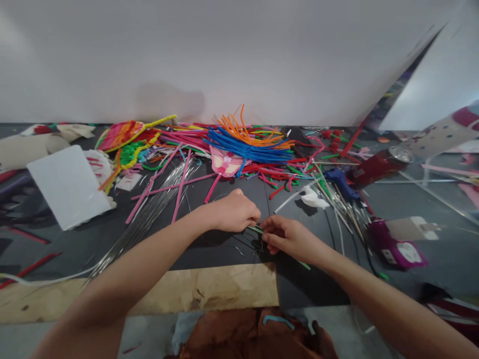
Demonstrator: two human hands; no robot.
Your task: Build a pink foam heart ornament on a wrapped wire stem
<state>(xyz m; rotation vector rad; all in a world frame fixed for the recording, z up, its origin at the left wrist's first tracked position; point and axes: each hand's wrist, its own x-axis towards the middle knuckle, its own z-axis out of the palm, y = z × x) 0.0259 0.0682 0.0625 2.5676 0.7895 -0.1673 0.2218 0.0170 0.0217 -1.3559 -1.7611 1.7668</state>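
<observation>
Above the black mat (pixel 220 254), my right hand (pixel 288 240) pinches a thin green stem (pixel 255 230) between thumb and fingers, my left hand (pixel 234 212) pressed closed over its other end, a blue glue gun (pixel 340 183) off to the right.

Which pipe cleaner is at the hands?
The green one, held by the right hand, close to the left hand; the blue bundle and orange bundle lie farther up the table.

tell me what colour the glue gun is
The glue gun is blue, seen best in the head view.
</observation>
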